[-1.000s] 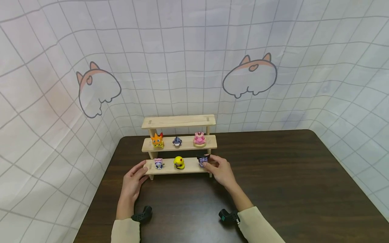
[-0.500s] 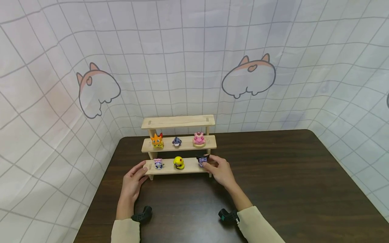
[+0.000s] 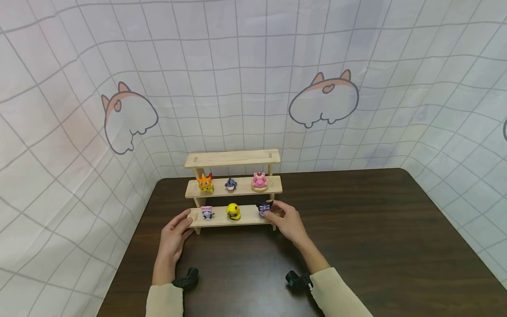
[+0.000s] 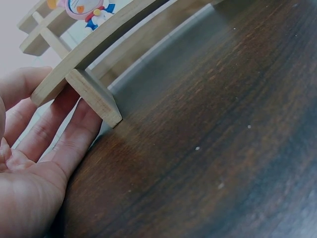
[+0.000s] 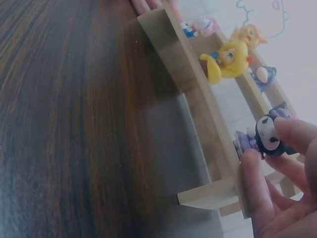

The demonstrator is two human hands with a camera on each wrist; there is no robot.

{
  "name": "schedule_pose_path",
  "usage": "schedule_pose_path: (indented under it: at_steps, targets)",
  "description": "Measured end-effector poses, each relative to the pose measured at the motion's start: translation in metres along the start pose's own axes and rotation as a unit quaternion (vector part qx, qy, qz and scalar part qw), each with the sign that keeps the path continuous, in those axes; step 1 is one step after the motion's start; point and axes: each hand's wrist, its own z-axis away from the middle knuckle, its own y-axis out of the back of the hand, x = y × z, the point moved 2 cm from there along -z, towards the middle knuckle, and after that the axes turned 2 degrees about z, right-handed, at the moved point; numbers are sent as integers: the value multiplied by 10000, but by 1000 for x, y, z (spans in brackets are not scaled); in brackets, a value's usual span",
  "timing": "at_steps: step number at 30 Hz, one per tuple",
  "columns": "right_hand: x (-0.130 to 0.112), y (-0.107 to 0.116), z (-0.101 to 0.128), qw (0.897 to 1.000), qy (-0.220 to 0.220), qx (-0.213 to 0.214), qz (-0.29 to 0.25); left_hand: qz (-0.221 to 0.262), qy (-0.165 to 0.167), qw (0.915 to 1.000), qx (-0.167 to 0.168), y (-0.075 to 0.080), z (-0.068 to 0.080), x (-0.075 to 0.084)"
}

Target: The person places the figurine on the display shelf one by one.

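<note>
A three-tier wooden display stand (image 3: 233, 157) stands on the dark table. My left hand (image 3: 171, 240) holds the left end of its lowest board, thumb at the top edge and the other fingers underneath beside the leg (image 4: 94, 95). My right hand (image 3: 291, 223) pinches a black and purple figurine (image 5: 268, 133) with a white face at the right end of that board. Along the same board stand a small pink-capped figurine (image 3: 207, 213) and a yellow figurine (image 3: 233, 211). The middle board carries an orange figurine (image 3: 205, 183), a small blue one (image 3: 231, 184) and a pink one (image 3: 259, 182).
Dark wood-grained tabletop (image 3: 356, 229) extends to the right and in front of the stand. Behind it and at both sides hangs a white grid-patterned cloth (image 3: 237, 88) with corgi drawings. A black wrist device (image 3: 186, 280) sits on each forearm.
</note>
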Motion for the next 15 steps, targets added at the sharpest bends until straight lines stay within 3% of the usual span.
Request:
schedule_pose_path:
  at_steps: [9, 15]
  targets:
    - [3, 10, 8, 9983, -105, -180, -543, -44, 45, 10000, -4, 0, -1, -1]
    - [9, 26, 18, 9992, -59, -248, -323, -107, 59, 9999, -20, 1, 0, 0]
